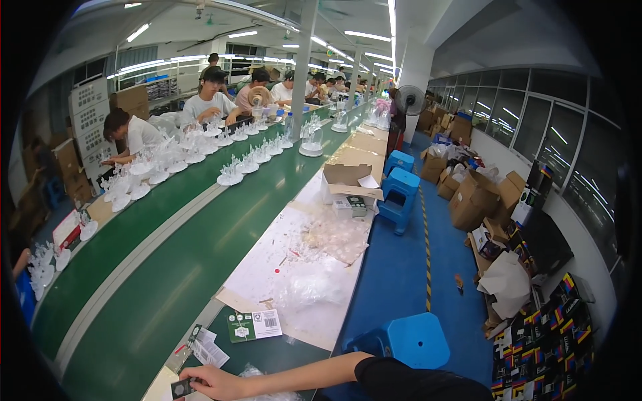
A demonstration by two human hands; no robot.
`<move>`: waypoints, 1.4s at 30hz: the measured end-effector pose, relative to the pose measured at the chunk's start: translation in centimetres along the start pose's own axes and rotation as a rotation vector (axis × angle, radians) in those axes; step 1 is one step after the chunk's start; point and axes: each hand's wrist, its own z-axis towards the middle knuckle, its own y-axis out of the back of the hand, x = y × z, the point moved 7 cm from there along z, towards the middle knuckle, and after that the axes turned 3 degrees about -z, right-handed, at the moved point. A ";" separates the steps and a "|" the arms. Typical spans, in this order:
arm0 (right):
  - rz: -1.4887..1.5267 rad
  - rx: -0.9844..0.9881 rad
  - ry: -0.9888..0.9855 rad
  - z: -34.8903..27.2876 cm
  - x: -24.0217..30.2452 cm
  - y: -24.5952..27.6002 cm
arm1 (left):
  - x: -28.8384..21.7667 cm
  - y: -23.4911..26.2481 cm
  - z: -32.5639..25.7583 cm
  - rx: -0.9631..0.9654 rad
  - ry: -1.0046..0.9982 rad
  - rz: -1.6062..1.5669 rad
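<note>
My right hand (217, 382) reaches in from the lower right, its bare forearm running along the bottom edge out of a black sleeve. Its fingers are closed on a small dark, flat piece (182, 387), perhaps a card or small pack, partly cut off by the frame. Just beyond the hand lie white printed leaflets (209, 349). A flat green and white printed carton (254, 326) rests on the bench near them. Beside the forearm is crumpled clear plastic (257, 387). My left hand is out of view.
A white-topped bench (267, 257) carries scraps, plastic film and an open cardboard box (351, 182). Left of it, a green conveyor (167, 294) bears rows of white figurines (231, 172); people sit beyond. Blue stools (418, 339) stand on the right, with cartons (471, 197) along the wall.
</note>
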 end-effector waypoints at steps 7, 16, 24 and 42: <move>0.019 0.039 0.046 0.2 1.1 -0.6 | -2.0 -0.2 -0.3 -0.002 -0.055 0.053; 0.017 0.097 0.020 -0.3 2.1 -0.6 | -2.8 -1.3 -0.6 0.068 -0.022 -0.020; -0.059 0.038 0.001 -0.2 1.5 -0.2 | -2.0 -1.4 -0.4 0.147 -0.023 -0.030; -0.055 -0.112 0.058 0.0 1.5 0.6 | -1.6 -1.1 -0.1 0.125 0.000 0.028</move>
